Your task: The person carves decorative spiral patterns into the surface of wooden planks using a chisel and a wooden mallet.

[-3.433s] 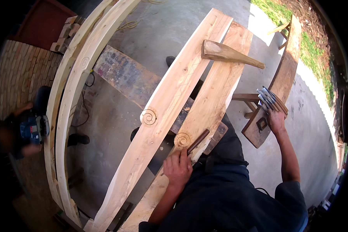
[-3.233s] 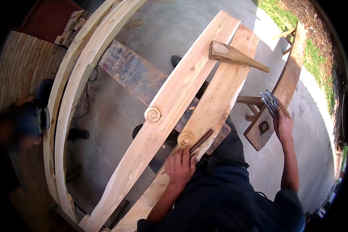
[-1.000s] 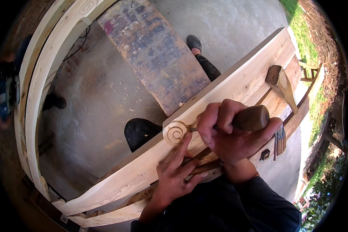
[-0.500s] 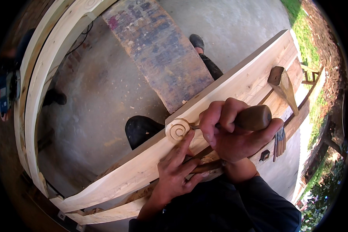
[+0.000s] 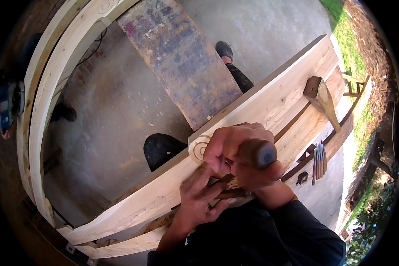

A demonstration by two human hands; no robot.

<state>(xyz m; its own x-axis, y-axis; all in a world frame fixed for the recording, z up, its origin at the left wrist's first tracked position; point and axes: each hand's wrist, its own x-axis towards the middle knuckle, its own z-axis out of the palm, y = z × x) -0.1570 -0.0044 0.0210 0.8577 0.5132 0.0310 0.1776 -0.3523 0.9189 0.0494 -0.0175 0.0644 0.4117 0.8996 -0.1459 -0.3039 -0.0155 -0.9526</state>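
- the right hand (image 5: 235,148) is closed tight in a fist around the dark wooden handle (image 5: 258,153) of a carving tool, fingers wrapped over it; the handle's round end points toward the camera.
- the tool's blade is hidden under the fingers, so where it meets the wood cannot be told.
- the left hand (image 5: 199,195) is half open, fingers spread and pressed flat on the pale plank (image 5: 270,99), just below the right fist.
- a carved spiral (image 5: 200,149) sits at the plank's near edge, touching the right hand's knuckles.
- a second plank (image 5: 128,244) lies just beneath the first, along its lower edge.
- a wooden mallet (image 5: 321,97) rests near the plank's far right end.
- a bundle of metal chisels (image 5: 319,159) lies on a bench (image 5: 337,137) to the right, apart from both hands.
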